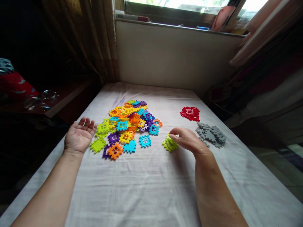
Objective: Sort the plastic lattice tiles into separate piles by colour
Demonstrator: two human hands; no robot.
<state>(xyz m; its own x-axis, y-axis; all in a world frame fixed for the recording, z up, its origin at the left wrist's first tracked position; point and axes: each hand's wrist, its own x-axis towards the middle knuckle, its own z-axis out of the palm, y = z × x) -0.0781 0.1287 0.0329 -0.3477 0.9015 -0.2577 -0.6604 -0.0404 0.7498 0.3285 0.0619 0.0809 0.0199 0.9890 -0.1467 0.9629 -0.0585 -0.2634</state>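
A mixed pile of notched plastic interlocking tiles (132,119) in orange, yellow, blue, purple and lime green lies on the cloth left of centre. My left hand (79,135) rests palm up at the pile's left edge, fingers loosely spread and holding nothing, beside some lime-green tiles (98,144). Right of the pile, my right hand (187,140) is closed in a pinch at the top of a small lime-green group of tiles (169,144). Its fingertips seem to be on a lime-green tile, partly hidden by the hand.
Red tiles (190,113) form a heap at the back right, with grey tiles (211,135) heaped nearer, beyond my right wrist. A pale cloth (123,195) covers the table. Glasses (40,99) sit on a dark side surface at left. A wall and windowsill stand behind.
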